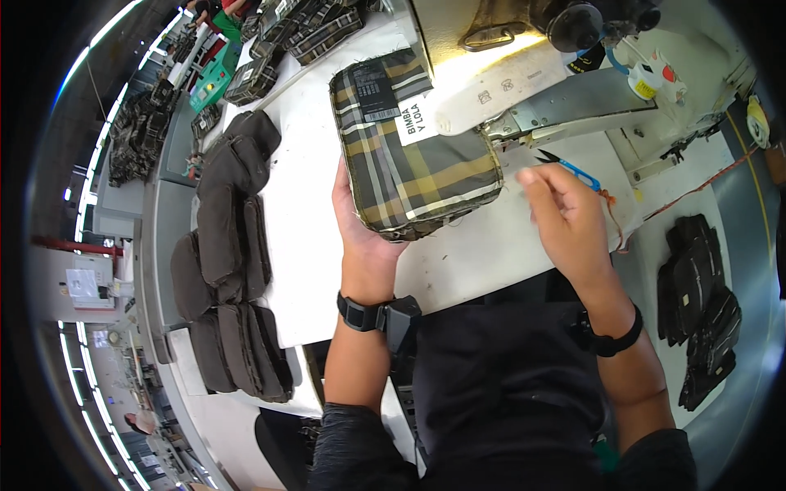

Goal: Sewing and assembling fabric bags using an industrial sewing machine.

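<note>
A plaid fabric pouch (422, 196) in olive, grey and white rests tilted on my left hand (360, 221), which supports it from beneath and its left side. Frayed threads stick out along its edges. A black label (374, 94) and a white label (413, 121) lie on its upper face. My right hand (569, 217) is curled just right of the pouch, thumb and forefinger together. Blue thread snips (580, 173) with dark blades show along the far side of its fingers, seemingly tucked in them; the grip is partly hidden. An orange cord (614, 217) hangs beside the snips.
A sewing machine (565, 114) with a lit work area stands beyond the pouch. Dark brown pouches (233, 254) line the table's left side. More plaid pieces (303, 37) lie at the far left. Dark pieces (696, 311) lie at the right.
</note>
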A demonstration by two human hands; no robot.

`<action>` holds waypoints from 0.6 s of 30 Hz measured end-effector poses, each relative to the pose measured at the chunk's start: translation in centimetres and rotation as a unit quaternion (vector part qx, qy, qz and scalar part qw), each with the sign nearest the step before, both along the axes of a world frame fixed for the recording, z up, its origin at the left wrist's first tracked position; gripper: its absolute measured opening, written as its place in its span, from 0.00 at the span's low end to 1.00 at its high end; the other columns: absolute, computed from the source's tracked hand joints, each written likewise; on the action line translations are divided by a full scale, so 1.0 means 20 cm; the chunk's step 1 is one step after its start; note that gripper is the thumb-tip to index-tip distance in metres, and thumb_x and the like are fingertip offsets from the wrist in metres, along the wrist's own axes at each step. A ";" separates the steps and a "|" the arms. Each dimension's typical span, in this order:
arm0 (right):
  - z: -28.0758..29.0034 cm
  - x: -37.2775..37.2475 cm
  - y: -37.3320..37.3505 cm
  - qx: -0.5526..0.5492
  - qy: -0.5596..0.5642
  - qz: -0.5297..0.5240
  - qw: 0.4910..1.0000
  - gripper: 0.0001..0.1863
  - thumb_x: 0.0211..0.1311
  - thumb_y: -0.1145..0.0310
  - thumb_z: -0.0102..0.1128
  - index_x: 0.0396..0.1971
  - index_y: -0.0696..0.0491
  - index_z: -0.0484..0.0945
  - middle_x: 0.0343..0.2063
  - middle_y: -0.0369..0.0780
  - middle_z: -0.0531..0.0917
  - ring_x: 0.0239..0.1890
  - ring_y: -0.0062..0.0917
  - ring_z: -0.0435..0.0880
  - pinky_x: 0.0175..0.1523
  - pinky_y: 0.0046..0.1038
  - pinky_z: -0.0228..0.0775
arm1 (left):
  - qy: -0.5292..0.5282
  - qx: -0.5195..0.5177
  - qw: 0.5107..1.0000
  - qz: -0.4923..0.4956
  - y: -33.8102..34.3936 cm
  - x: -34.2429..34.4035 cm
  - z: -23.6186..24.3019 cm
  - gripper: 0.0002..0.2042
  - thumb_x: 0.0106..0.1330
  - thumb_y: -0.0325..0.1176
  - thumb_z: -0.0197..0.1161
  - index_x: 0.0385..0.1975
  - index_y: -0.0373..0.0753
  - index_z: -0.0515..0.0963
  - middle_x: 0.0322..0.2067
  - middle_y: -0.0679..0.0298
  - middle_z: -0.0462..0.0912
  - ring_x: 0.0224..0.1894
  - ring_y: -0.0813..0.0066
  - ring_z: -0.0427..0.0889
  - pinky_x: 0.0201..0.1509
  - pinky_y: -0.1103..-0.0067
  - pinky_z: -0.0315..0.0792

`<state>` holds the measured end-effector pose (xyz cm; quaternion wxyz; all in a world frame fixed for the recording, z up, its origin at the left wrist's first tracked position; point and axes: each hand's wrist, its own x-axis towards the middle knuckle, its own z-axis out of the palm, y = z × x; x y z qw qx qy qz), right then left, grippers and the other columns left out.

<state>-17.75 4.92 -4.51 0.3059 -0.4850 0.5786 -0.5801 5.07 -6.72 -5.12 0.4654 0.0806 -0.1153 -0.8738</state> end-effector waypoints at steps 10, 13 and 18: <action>-0.31 -0.39 0.03 -0.049 0.605 -0.075 0.791 0.18 0.64 0.74 0.66 0.55 0.53 0.83 0.45 0.40 0.84 0.48 0.38 0.84 0.55 0.39 0.76 | -0.499 -0.089 0.854 0.121 0.17 -0.01 0.11 0.35 0.74 0.63 0.63 0.58 0.31 0.77 0.52 0.58 0.82 0.50 0.74 0.82 0.52 0.72 0.81; -0.29 -0.38 -0.02 -0.093 0.610 -0.058 0.785 0.19 0.62 0.76 0.64 0.54 0.54 0.83 0.42 0.41 0.84 0.45 0.37 0.84 0.53 0.39 0.77 | -0.551 -0.128 0.823 0.053 0.15 0.05 0.11 0.15 0.78 0.49 0.65 0.45 0.43 0.80 0.33 0.73 0.82 0.40 0.84 0.82 0.53 0.77 0.77; -0.27 -0.41 -0.07 -0.073 0.565 -0.058 0.820 0.18 0.63 0.77 0.61 0.53 0.56 0.82 0.38 0.43 0.84 0.41 0.40 0.84 0.50 0.39 0.79 | -0.583 -0.199 0.785 0.072 0.17 0.11 0.00 0.12 0.79 0.43 0.65 0.34 0.45 0.78 0.32 0.77 0.79 0.35 0.89 0.72 0.45 0.88 0.65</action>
